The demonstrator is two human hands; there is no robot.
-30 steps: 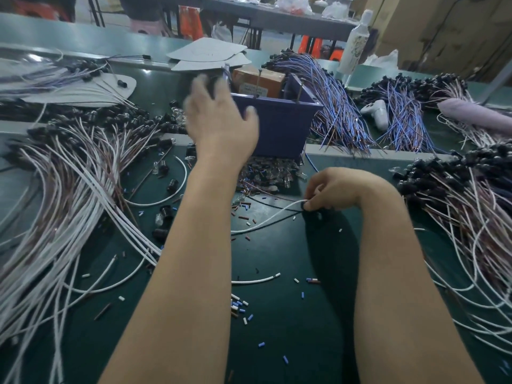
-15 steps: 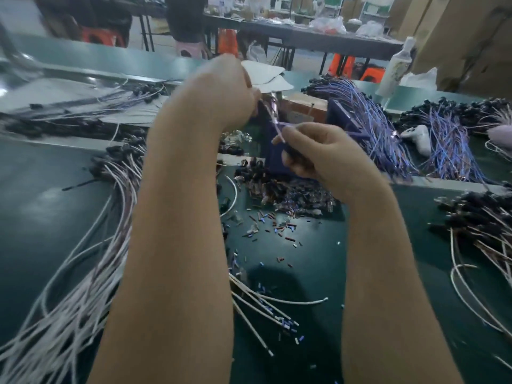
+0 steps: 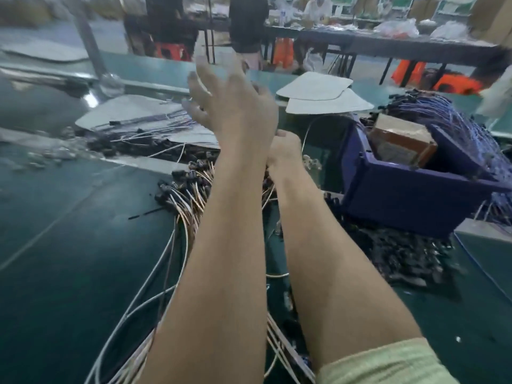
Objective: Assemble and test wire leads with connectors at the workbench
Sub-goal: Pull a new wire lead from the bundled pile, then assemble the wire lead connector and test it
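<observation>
My left hand [image 3: 232, 106] is raised above the bench, its fingers spread and holding nothing. My right hand [image 3: 285, 151] sits just behind the left forearm and is partly hidden. Its fingers are curled, and a thin white wire lead [image 3: 313, 126] arcs up and away from them. Below both forearms lies a heap of white and brown wire leads with black connectors [image 3: 188, 189] on the green bench mat [image 3: 69, 245]. Loose black connectors [image 3: 401, 253] are piled in front of the blue bin [image 3: 401, 200].
The blue bin holds a cardboard box [image 3: 401, 139], and a bundle of blue wires [image 3: 457, 120] hangs over its far side. White card sheets [image 3: 318, 90] lie beyond it. A metal post [image 3: 91, 51] stands at the back left. People stand at far tables.
My left hand has gone from a closed fist to spread fingers and has risen. My right hand has dropped lower, behind the left forearm. The view has swung left.
</observation>
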